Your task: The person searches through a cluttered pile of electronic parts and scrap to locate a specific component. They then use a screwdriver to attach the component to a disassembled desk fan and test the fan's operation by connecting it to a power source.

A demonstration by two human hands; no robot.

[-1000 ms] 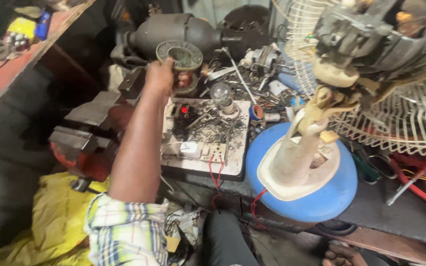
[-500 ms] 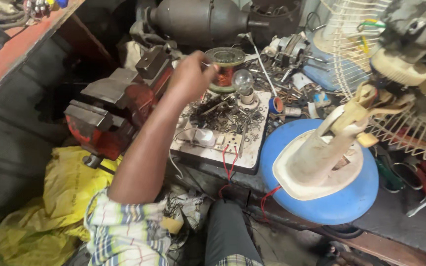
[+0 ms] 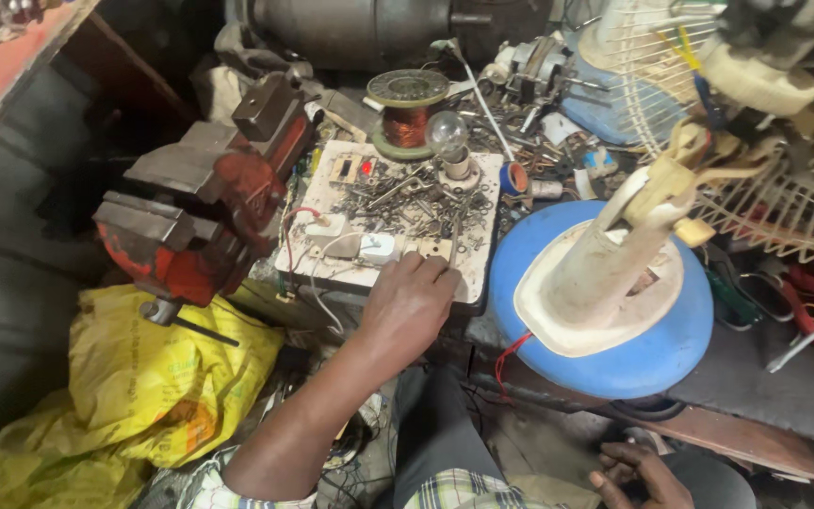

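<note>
My left hand (image 3: 409, 303) rests at the front edge of a white switch board (image 3: 482, 283), fingers curled around a thin metal tool (image 3: 454, 240) that points up across the board. Loose screws and small metal parts (image 3: 407, 193), a clear bulb (image 3: 447, 137) in its holder and white sockets (image 3: 377, 248) cover the board. Just behind it stands a spool of copper wire (image 3: 407, 118). My right hand (image 3: 638, 476) lies low at the bottom right by my knee, holding nothing, fingers loosely apart.
A red bench vise (image 3: 204, 203) stands left of the board. On the right is a table fan with a blue base (image 3: 652, 349) and a wire guard (image 3: 803, 212). A yellow plastic bag (image 3: 153, 377) lies below the vise. A large grey motor (image 3: 369, 28) sits at the back.
My left hand has drawn back from the copper wire spool to the board's front edge. The spool now stands free behind the board. The view has tilted downward.
</note>
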